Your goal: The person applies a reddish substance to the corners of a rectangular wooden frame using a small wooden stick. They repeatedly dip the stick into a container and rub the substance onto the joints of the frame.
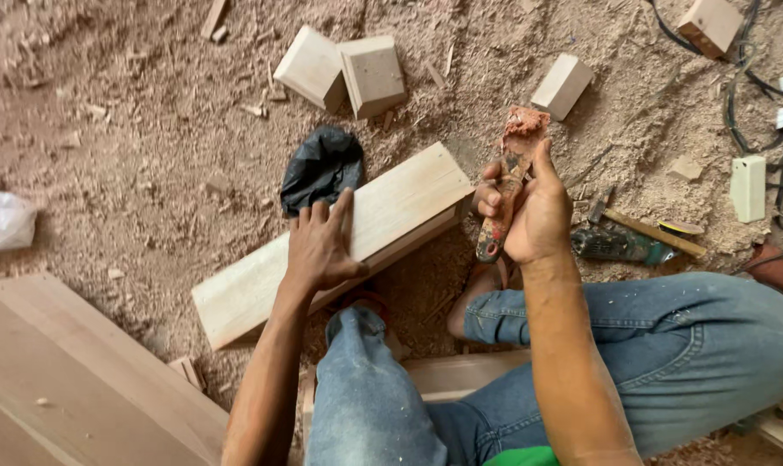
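Observation:
A long pale wooden board (391, 211) lies slanted on the sawdust floor in front of my knees. My left hand (321, 246) rests flat on its top face, fingers spread. My right hand (530, 211) is closed round the handle of a putty knife (511, 173), held upright beside the board's right end. The blade carries a lump of reddish-brown filler. A crumpled black plastic bag (321, 168) lies on the floor just behind the board.
Small wooden blocks (344, 73) (562, 85) (711, 24) lie scattered on the sawdust. A hammer and a green tool (620, 246) lie right of my hand, black cables (754, 103) beyond. A large wooden panel (72, 380) fills the lower left.

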